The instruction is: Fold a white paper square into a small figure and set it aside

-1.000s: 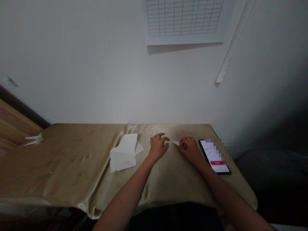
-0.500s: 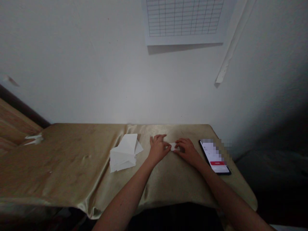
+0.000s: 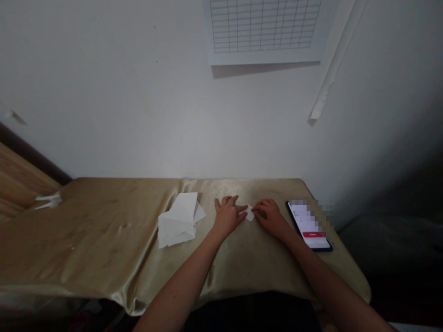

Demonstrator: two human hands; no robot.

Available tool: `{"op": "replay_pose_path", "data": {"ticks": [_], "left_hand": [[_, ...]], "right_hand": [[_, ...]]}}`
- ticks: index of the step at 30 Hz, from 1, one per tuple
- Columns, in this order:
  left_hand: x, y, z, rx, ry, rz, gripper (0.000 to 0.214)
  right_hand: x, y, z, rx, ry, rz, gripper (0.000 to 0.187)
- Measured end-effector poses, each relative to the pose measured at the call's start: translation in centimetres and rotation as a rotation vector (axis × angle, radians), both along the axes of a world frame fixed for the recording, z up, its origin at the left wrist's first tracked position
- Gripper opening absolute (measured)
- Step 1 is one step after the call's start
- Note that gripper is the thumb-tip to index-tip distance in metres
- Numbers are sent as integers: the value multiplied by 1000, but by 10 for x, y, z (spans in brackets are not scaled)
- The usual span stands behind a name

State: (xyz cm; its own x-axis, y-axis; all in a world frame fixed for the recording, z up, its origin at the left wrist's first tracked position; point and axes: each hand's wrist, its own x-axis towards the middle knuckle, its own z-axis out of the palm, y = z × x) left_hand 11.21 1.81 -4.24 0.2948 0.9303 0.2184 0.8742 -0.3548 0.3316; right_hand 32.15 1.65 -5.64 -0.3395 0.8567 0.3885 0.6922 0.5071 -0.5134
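A small folded piece of white paper lies on the gold tablecloth between my two hands. From the left, my left hand has its thumb and index finger at the paper's edge, while the other fingers spread out above the cloth. My right hand pinches the paper's right edge with thumb and fingertips, the rest of the fingers curled. To the left of my left hand sits a loose pile of white paper sheets, creased and overlapping.
A phone with a lit screen lies right of my right hand. The table meets a white wall carrying a printed grid sheet and a paper strip. White scraps lie at the far left.
The small folded paper has turned and now shows as a pointed shape, less covered by my right fingers. My left hand's fingers have shifted slightly; the pile and phone stay put.
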Motion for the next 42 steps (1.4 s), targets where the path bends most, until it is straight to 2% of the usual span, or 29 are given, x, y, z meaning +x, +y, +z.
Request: {"op": "replay_pose_path", "data": {"ticks": [3, 9, 13, 17, 24, 32, 36, 42], "left_hand": [[0, 0, 1, -12, -9, 1, 28], [2, -1, 7, 1, -20, 0, 9], [1, -1, 10, -39, -23, 50, 13], [0, 0, 10, -63, -5, 42, 15], [-1, 1, 7, -111, -16, 46, 25], [-3, 4, 4, -130, -53, 35, 20], [-1, 2, 4, -133, -68, 28, 25], [8, -4, 7, -100, -55, -36, 49]], "right_hand": [[0, 0, -4, -4, -27, -9, 20], [3, 1, -9, 6, -87, -68, 20], [4, 1, -6, -18, -98, -124, 20], [4, 0, -6, -35, -95, -145, 20], [5, 2, -7, -31, -71, -65, 27], [8, 5, -7, -49, -4, -39, 41], [8, 7, -10, -51, 33, -65, 38], [7, 10, -11, -56, 23, -61, 30]]}}
